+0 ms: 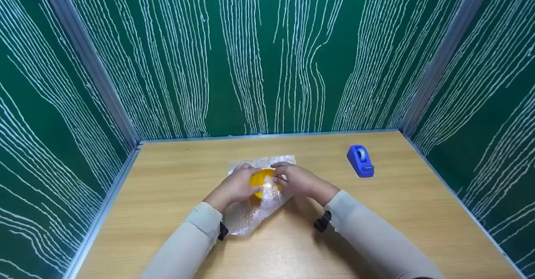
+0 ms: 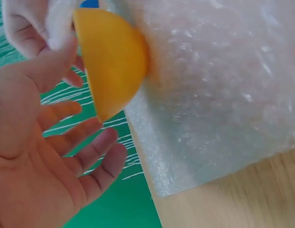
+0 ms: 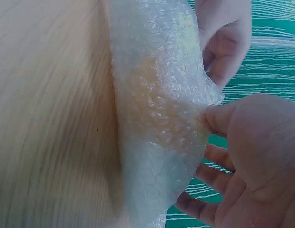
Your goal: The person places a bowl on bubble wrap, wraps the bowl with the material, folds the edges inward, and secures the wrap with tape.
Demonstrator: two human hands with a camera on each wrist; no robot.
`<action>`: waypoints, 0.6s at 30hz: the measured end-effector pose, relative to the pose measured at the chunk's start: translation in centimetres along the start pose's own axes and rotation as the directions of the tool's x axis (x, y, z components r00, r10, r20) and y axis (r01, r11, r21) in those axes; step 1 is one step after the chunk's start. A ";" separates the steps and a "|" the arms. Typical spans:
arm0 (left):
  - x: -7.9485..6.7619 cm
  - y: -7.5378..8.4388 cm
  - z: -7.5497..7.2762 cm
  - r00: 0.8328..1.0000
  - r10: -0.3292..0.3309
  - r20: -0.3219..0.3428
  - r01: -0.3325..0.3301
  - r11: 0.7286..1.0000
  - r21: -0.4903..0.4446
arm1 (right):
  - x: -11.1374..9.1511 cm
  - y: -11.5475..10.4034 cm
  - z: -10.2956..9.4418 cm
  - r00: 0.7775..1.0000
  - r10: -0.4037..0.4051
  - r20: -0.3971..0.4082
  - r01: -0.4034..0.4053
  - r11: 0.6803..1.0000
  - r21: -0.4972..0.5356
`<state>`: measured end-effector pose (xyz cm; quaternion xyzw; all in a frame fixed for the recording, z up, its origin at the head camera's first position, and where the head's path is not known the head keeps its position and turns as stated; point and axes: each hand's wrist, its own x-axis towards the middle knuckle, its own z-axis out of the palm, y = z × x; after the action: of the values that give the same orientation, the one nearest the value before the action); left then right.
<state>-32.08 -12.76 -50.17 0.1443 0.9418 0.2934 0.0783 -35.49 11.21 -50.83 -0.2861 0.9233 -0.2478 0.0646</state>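
A yellow bowl [image 1: 258,180] sits on a sheet of clear bubble wrap [image 1: 242,218]. In the left wrist view the bowl [image 2: 114,61] shows its smooth rounded outside, tipped so its open side faces the palm. My left hand [image 1: 239,183] holds the bowl's rim, its thumb and a fingertip at the edge and its other fingers spread. With thumb and fingers my right hand [image 1: 297,181] pinches a flap of the wrap folded up over the bowl's right side. Through the bubble wrap [image 3: 157,95] in the right wrist view, the bowl shows as an orange blur.
A blue tape dispenser [image 1: 360,162] with a roll in it stands at the right on the wooden table [image 1: 175,178]. Green panels [image 1: 267,62] with white wavy lines enclose the table's back and sides.
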 end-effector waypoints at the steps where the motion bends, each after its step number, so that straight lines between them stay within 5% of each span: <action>1: 0.1 0.0 0.0 1.000 -0.002 -0.009 0.002 1.000 -0.020 | 0.2 0.0 0.1 1.000 0.005 -0.001 -0.005 1.000 0.000; 12: 1.2 -0.2 1.0 0.994 -0.064 -0.086 0.047 0.981 -0.189 | 1.7 -0.1 0.4 1.000 -0.016 -0.015 0.016 0.999 -0.031; 18: 1.7 0.1 1.5 0.984 -0.097 -0.150 0.072 0.983 -0.168 | 1.7 0.2 0.7 0.999 -0.037 -0.038 0.036 0.999 -0.030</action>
<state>-33.33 -11.34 -51.48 0.0737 0.9234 0.3757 0.0275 -36.86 10.09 -51.54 -0.2992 0.9225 -0.2408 0.0380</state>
